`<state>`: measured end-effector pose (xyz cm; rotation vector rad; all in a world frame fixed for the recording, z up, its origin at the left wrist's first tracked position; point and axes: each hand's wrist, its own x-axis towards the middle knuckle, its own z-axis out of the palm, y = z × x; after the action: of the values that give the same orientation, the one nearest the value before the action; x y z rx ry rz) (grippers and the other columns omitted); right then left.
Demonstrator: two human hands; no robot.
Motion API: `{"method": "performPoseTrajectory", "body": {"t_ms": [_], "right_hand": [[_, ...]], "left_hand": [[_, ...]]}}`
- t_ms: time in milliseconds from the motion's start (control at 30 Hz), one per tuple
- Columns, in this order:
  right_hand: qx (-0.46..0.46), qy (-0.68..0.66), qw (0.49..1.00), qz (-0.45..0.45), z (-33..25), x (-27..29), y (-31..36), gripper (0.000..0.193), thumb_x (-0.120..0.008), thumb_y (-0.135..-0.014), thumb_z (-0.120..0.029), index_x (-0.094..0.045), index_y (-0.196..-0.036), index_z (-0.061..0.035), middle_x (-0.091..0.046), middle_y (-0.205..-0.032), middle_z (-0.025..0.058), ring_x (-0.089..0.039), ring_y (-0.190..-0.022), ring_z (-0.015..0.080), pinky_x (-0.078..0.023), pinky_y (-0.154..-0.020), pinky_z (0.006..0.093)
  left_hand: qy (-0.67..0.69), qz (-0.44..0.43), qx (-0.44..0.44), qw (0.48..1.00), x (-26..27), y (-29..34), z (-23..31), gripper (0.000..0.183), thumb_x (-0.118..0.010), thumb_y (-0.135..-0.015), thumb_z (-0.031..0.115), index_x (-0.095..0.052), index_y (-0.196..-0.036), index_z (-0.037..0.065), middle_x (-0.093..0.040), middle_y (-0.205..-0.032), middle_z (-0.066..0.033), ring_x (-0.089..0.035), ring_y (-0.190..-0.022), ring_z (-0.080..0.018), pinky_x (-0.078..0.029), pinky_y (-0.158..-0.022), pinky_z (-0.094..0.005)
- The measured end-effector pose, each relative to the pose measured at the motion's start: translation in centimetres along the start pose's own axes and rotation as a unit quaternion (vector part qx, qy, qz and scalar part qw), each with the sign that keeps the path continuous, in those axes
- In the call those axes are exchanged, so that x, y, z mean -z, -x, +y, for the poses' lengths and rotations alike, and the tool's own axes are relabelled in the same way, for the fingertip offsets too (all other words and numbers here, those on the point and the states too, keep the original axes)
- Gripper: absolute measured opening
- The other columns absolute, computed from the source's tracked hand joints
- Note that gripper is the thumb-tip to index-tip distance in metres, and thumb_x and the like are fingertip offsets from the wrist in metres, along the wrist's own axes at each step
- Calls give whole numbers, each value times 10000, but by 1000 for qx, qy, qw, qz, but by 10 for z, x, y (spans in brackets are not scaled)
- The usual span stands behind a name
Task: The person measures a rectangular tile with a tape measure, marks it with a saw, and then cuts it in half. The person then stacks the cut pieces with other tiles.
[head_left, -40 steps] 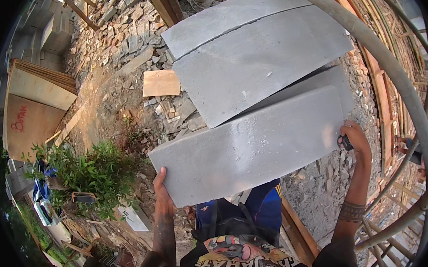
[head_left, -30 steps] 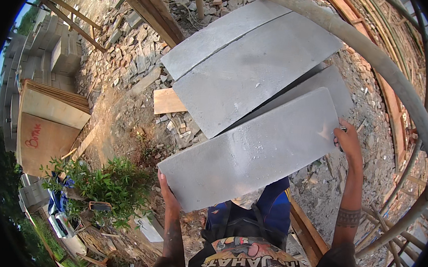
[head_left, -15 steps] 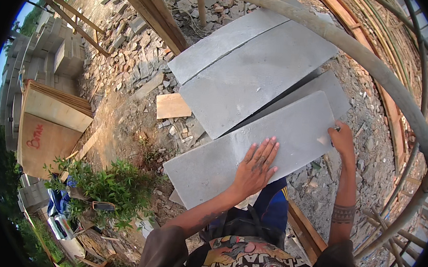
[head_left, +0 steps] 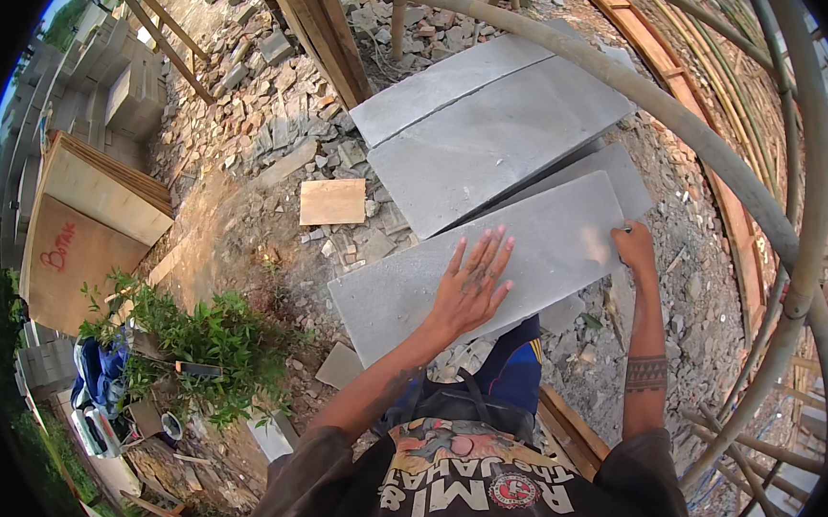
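A long grey slab (head_left: 555,232) lies at a slant in front of me, its near edge over my legs. My left hand (head_left: 469,289) rests flat on its upper face near the middle, fingers spread. At the slab's right end, my right hand (head_left: 635,247) is closed in a fist against the edge. Whatever those fingers hold is hidden. Beyond lies a larger grey slab (head_left: 499,140), with a narrower grey slab (head_left: 455,87) along its far side. Part of another slab (head_left: 628,175) shows beneath the front one.
A curved pole (head_left: 696,134) arches over the slabs to the right. Broken rubble covers the ground. A small plywood piece (head_left: 333,202) lies left of the slabs. Further left are leaning plywood sheets (head_left: 88,253) and a leafy plant (head_left: 211,350). A timber post (head_left: 324,36) stands at the back.
My left hand has slid leftward and away from me over the slab. My right hand stays closed at the right end. The whole view has shifted slightly.
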<state>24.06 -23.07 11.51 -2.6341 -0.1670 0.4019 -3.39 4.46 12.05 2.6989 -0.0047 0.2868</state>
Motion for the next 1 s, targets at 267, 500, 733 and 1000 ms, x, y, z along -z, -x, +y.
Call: {"method": "performPoseTrajectory", "body": {"t_ms": [267, 500, 733, 1000], "right_hand": [[-42, -18, 999, 7, 3, 11, 10, 456, -637, -761, -309, -755, -1073, 2, -743, -883, 259, -734, -881, 412, -553, -789, 468], [1, 47, 999, 20, -7, -1, 6, 479, -635, -748, -300, -758, -1093, 8, -736, -1016, 292, -706, -1006, 457, -541, -889, 491], [-30, 77, 997, -13, 18, 3, -21, 467, -627, -737, -284, -753, -1035, 54, -731, -975, 315, -718, -983, 456, -546, -873, 495], [-11, 71, 997, -7, -19, 4, -10, 451, -627, -746, -291, -742, -952, 93, -724, -898, 325, -739, -906, 428, -556, -804, 477]], "left_hand": [[-180, 6, 297, 938, 74, 173, -160, 556, -427, -1090, 395, -410, -1599, 171, -359, -1647, -187, -349, -1512, -379, -244, -1227, -560], [-45, 180, 383, 905, 72, 120, -128, 615, -476, -1086, 365, -374, -1562, -12, -344, -1623, -268, -279, -1520, -439, -198, -1243, -553], [-20, 21, 52, 998, 6, 84, -39, 610, -507, -1042, 439, -377, -1607, 251, -294, -1689, -95, -260, -1558, -282, -202, -1262, -531], [-135, 179, 612, 759, 102, 297, -202, 585, -403, -1093, 391, -510, -1448, -61, -478, -1526, -280, -447, -1404, -449, -338, -1152, -586]]}}
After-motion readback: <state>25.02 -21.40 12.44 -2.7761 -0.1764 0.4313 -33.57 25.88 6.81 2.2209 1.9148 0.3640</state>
